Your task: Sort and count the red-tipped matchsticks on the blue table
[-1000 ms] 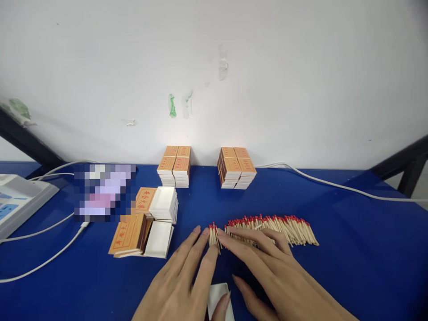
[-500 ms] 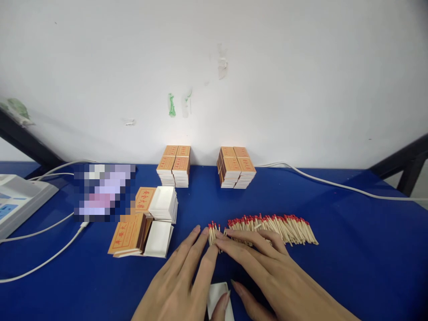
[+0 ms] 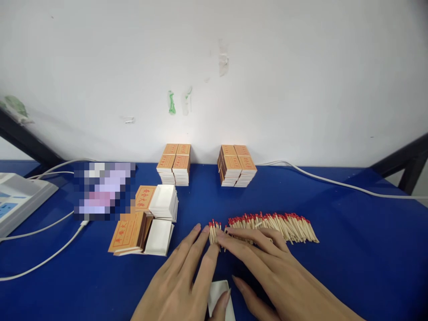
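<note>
1. A blue bench [image 3: 374,267] carried everything, its back edge along a pale wall [image 3: 301,80].
2. The person's left hand [image 3: 180,272] and right hand [image 3: 267,263] lay over its near middle. Fingers were spread and thumbs stood apart from them; neither hand was clamped on anything.
3. Near the back edge stood a left block [image 3: 174,162] and a right block [image 3: 236,162] of closed matchboxes, well apart. This portion looked finished, though the contents were hidden.
4. A long heap of loose matches [image 3: 284,227] lay right of the bench's middle, red heads toward the back edge, partly hidden by the right hand; many remained unboxed.
5. Toward the left edge, orange covers [image 3: 130,229] lay beside stacked white trays [image 3: 163,196]. The uppermost trays held no matches, so these seemed left to do.
6. A single tray [image 3: 216,290], nearest the front edge, sat partly behind the left thumb; no matches showed in it.
7. A small bunch of matches [image 3: 212,229] lay between both hands' fingertips, seemingly only partly gathered.
</note>
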`<state>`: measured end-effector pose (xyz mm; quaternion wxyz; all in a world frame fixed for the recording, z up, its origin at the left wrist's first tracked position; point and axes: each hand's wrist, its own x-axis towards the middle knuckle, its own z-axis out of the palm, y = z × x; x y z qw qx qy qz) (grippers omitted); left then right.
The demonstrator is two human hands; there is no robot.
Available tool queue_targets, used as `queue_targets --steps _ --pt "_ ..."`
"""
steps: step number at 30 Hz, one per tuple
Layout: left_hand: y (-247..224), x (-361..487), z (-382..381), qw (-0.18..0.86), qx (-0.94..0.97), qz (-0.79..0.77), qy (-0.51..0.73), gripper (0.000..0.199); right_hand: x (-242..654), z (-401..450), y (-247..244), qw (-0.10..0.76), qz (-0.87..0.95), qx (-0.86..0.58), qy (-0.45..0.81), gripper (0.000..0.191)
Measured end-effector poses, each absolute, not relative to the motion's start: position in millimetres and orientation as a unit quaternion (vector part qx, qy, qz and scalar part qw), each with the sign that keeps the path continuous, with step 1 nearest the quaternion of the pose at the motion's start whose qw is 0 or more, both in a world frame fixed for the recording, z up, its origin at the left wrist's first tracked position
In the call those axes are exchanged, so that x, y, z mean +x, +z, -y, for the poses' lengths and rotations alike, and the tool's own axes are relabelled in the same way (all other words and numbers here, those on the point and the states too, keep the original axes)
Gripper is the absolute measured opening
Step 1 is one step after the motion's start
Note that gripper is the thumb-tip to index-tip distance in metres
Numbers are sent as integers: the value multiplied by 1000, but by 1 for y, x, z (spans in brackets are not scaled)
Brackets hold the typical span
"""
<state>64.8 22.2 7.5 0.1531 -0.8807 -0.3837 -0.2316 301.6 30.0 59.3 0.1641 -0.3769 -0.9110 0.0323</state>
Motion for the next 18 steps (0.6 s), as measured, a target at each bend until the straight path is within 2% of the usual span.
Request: queue_targets --steps 6,13,18 --pt "7 65 -21 153 -884 377 -229 51 304 -28 58 172 911 -373 42 50" --pt "6 64 -20 159 -889 372 -217 50 304 -32 52 165 905 -391 32 61" --pt "6 62 -19 151 -886 377 -224 50 305 -31 54 151 909 -388 32 59"
